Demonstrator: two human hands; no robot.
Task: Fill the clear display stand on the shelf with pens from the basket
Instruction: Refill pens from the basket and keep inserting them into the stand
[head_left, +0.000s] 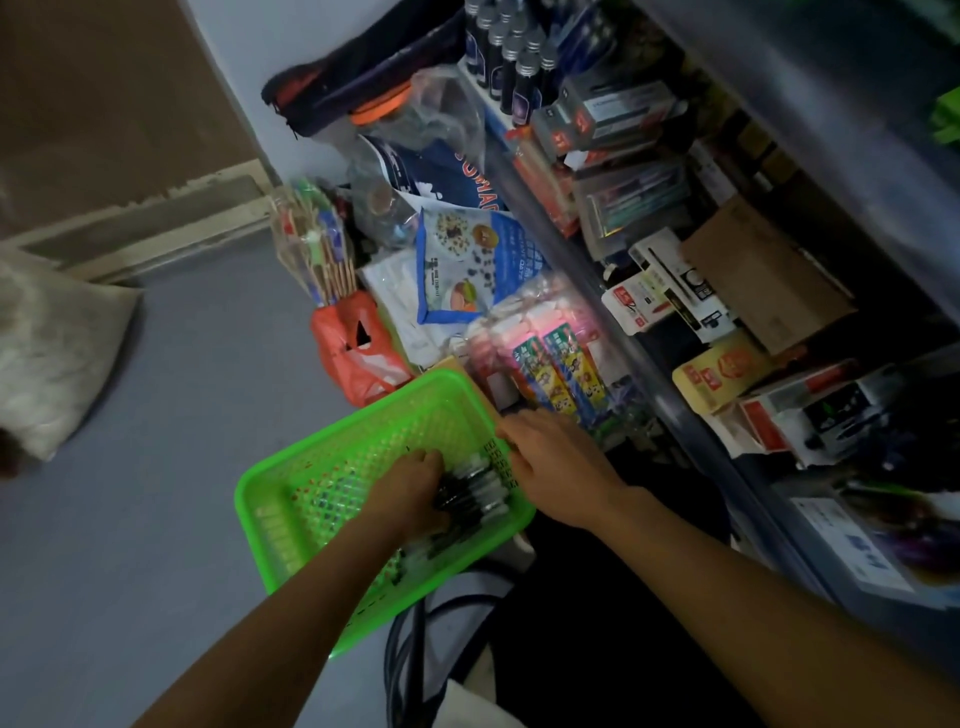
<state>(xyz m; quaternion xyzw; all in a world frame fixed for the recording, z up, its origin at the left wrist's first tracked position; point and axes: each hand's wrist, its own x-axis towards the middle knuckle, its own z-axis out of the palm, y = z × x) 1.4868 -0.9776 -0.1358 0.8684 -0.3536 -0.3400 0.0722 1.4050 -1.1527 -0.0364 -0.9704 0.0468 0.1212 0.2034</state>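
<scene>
In the lower middle of the frame my left hand (415, 491) reaches down into the bright green plastic lattice basket (291, 512), fingers curled over a bundle of dark pens with pale ends (475, 491) that lies against the basket's right-hand wall; I judge this a gathering grip, so that several come up at once, though I cannot tell how many are truly clamped. My right hand (558, 462) rests over the basket's right rim, fingers spread and holding nothing that I can see, likely steadying the basket, which sits tilted among packets on the floor. The grey shelf (691, 426) crowded with stationery boxes runs down the right of the frame. I cannot pick out the clear display stand there, so filling is not yet begun.
</scene>
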